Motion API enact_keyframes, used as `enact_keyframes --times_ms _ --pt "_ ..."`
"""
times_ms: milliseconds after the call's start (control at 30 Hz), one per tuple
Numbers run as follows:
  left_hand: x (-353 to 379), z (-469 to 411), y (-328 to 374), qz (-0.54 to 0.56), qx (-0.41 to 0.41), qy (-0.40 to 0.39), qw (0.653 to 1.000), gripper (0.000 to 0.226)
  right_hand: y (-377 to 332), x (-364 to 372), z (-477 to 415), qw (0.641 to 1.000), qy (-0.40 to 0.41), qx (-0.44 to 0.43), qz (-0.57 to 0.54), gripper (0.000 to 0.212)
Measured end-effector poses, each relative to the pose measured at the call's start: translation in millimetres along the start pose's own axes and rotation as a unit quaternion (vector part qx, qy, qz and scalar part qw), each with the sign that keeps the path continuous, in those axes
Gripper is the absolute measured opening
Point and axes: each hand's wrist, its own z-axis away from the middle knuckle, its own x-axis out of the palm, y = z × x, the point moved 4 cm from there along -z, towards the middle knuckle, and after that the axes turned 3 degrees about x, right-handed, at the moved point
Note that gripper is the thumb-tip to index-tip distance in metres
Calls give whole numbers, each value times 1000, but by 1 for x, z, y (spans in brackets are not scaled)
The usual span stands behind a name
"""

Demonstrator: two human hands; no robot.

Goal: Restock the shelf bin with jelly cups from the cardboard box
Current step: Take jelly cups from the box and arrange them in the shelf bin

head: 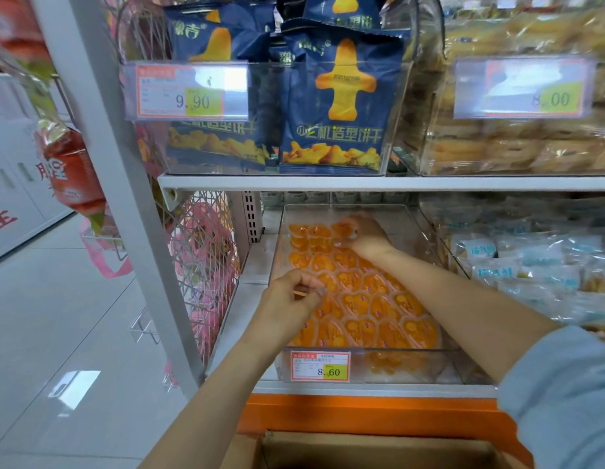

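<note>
A clear plastic shelf bin (445,365) on the lower shelf holds several orange heart-shaped jelly cups (368,309) laid flat in rows. My left hand (287,304) hovers over the bin's near left part, its fingertips pinching the edge of a jelly cup. My right hand (363,233) reaches to the back of the bin and grips a jelly cup (343,229) there. The open cardboard box (372,450) sits below the shelf at the bottom edge; its inside is hidden.
A price tag reading 8.60 (319,366) is on the bin's front. Above, a bin of blue biscuit bags (331,113) stands on the upper shelf (362,182). Packaged snacks (517,265) fill the neighbouring bin on the right. A wire rack (203,265) hangs at left.
</note>
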Motion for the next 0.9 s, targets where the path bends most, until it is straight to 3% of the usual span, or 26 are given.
enact_keyframes --times_ms 367,633,800,900 --pt "0 0 1 -5 1 -4 1000 13 -3 -1 5 999 8 4 -47 45" --pt "1 -1 0 -14 6 -12 1000 12 -5 -5 7 1000 1 -1 -11 47" --pt "8 5 4 -12 19 -29 999 19 -13 -28 40 998 22 -59 -7 48" --pt "14 15 5 -39 42 -34 998 20 -15 -40 86 989 11 -145 -5 45"
